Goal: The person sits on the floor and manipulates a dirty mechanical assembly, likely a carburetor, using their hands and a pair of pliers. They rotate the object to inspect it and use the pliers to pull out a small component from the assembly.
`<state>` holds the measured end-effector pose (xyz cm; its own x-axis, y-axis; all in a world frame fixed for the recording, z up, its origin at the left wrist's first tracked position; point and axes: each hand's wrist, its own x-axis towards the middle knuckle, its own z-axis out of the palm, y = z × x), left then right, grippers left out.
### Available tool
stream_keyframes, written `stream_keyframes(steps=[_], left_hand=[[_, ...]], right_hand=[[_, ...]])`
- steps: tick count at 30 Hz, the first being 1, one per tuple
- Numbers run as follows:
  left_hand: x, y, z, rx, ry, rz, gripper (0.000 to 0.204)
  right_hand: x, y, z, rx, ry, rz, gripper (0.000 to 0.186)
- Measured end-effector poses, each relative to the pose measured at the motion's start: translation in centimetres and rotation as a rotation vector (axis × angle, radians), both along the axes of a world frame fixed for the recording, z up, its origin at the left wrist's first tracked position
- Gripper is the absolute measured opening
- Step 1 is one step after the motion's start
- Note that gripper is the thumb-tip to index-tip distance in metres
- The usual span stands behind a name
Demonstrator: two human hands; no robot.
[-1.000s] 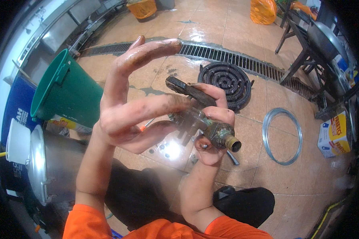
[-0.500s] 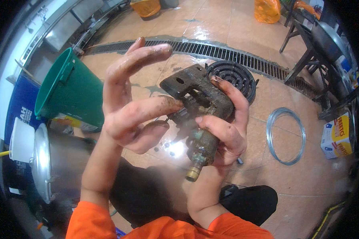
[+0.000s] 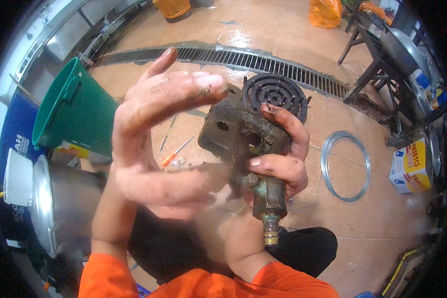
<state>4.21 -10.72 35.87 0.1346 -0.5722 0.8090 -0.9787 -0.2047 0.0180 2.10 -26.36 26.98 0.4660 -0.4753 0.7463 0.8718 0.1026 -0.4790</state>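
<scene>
A dark, grimy metal gas burner fitting [image 3: 237,122] hangs upright before me. It has a blocky slotted upper part and a brass hose nozzle [image 3: 270,231] at its lower end. My right hand [image 3: 290,168] grips it from the right, with smudged fingers wrapped round its side. On the left, my left hand [image 3: 134,141] curves with fingers spread wide. Its upper fingertip is at the block's top left corner, and its lower finger blurs near the fitting's middle. Whether either touches the metal I cannot tell. Behind the fitting, a round black ringed burner [image 3: 275,94] lies on the floor.
A coil of wire [image 3: 346,166] and a yellow and white box [image 3: 410,168] are to the right. An orange-handled screwdriver [image 3: 169,159] lies on the tiles. At left stand a green bucket [image 3: 79,111] and a lidded metal pot [image 3: 45,203]. A floor drain grate [image 3: 263,62] crosses behind.
The fitting has turned more upright, its nozzle swinging down and right. My left hand has come nearer, its upper finger now at the block's top. The screwdriver has come into sight.
</scene>
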Motion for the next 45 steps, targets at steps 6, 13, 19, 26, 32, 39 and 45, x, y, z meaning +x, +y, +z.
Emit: stream_keyframes(steps=[6,13,19,26,32,39,45], left_hand=[[-1.2,0.2,0.6,0.011,0.126,0.097,0.082],[-0.8,-0.1,0.2,-0.009,0.021,0.049,0.087],[-2.7,-1.1,0.5,-0.05,0.122,0.119,0.055],[-1.4,-1.1,0.6,0.042,-0.268,0.245,0.069],[-0.5,-0.9,0.8,0.253,-0.065,0.351,0.039],[1.4,-0.2,-0.1,0.221,0.155,0.315,0.038],[2.9,1.2,-1.0,0.297,0.086,0.397,0.031]], right_hand=[[0.1,0.5,-0.2,0.069,0.032,-0.006,0.055],[-0.1,-0.2,0.2,0.025,-0.035,-0.022,0.057],[-0.4,-0.7,0.3,-0.018,-0.016,-0.086,0.058],[0.3,0.4,-0.2,0.235,0.017,0.15,0.049],[1.6,-0.5,-2.3,0.417,0.034,0.647,0.035],[1.0,-0.3,-2.8,0.267,0.398,0.686,0.046],[1.5,0.2,-3.3,0.205,0.54,0.744,0.041]])
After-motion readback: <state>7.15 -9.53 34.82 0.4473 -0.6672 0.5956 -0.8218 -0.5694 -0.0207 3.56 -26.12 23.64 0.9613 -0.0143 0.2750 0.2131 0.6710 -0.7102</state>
